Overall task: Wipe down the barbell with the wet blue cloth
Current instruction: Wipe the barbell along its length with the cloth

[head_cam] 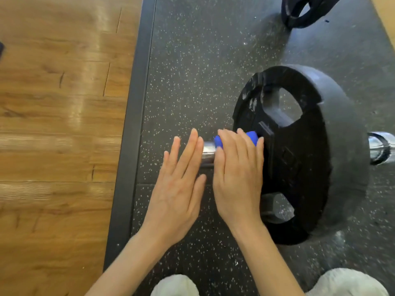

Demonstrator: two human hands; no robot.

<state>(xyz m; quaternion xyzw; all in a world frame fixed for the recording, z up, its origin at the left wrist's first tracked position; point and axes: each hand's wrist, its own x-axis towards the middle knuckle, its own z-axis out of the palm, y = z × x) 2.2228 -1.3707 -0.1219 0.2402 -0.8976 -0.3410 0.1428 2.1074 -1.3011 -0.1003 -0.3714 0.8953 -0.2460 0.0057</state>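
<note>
The barbell [207, 152] lies on the mat [192, 71], long axis running 9 to 3 o'clock, passing through the plate [303, 154]. The right hand [237, 178] presses the cloth [252, 136] onto the sleeve, fingers curled over it. The left hand [179, 186] is flat and holds nothing, at 9 o'clock of the right, over the bare sleeve end.

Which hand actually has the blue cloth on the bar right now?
The right hand, next to the weight plate, presses the blue cloth onto the bar. The left hand lies flat, with no cloth.
</note>
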